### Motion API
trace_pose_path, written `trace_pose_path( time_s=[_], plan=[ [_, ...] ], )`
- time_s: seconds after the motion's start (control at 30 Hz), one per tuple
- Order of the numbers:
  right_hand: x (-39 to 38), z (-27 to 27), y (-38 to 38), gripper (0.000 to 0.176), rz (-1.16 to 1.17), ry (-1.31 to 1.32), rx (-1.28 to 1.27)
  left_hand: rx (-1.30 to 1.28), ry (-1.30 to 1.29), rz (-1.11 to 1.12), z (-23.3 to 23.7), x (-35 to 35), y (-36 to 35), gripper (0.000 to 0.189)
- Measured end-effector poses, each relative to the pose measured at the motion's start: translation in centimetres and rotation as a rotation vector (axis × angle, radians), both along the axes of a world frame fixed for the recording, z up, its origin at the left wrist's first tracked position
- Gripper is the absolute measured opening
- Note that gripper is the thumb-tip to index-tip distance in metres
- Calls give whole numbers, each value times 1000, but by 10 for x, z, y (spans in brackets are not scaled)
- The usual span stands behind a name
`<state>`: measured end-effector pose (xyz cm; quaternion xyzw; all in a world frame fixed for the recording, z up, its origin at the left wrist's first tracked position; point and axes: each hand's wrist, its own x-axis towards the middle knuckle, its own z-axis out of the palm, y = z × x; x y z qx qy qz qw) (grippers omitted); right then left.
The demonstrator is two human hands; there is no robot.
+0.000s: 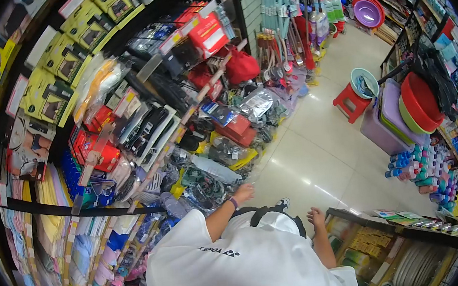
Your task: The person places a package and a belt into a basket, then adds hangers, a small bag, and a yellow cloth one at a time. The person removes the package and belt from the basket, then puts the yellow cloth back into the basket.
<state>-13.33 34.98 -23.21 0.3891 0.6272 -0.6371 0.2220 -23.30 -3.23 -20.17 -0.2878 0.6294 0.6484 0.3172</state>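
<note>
My left hand (244, 193), with a dark band at its wrist, hangs in front of my body with its fingers loosely apart and nothing in them. Nearest to it are a grey-white plastic-wrapped pack (215, 169) and other bagged goods heaped along the foot of the left shelves. My right hand (316, 217) hangs at my other side, fingers apart and holding nothing. It is near the corner of a low shelf (339, 213) and appears not to touch it. My white shirt (219, 264) fills the bottom middle.
Packed shelves with yellow-green boxes (48, 98) line the left. Mops and brushes (276, 12) hang farther ahead. A red stool (352, 103) bears a light-blue basin (364, 83). Purple bins (381, 127), a red tub (421, 101) and several bottles (410, 171) stand right of the tiled aisle (318, 145).
</note>
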Motion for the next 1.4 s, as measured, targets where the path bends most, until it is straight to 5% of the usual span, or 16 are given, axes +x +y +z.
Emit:
trace_pose_path(
  time_s=[0.07,0.27,0.37,0.63,0.93,1.07,1.2,1.4],
  plan=[
    [-14,6,11,28,30,22,2,-7,153,-277,8,-16,39,29],
    [-32,14,33,26,-78,34,-72,-16,268,-504,41,-56,102,29],
    [-37,13,46,28,-288,-13,-183,-36,252,-512,47,-74,115,28],
    [-98,8,79,34,-379,-42,-230,-130,252,-517,25,-148,167,23],
    [-256,20,140,30,-460,-44,-176,-95,328,-551,-7,-294,243,21],
    [-332,59,164,27,-205,8,-66,-67,307,-563,5,-353,268,23],
    [-399,59,180,29,-172,86,-3,42,212,-553,18,-398,289,23],
    [-455,68,205,26,-190,29,43,-147,408,-603,-16,-433,299,24]
  ],
)
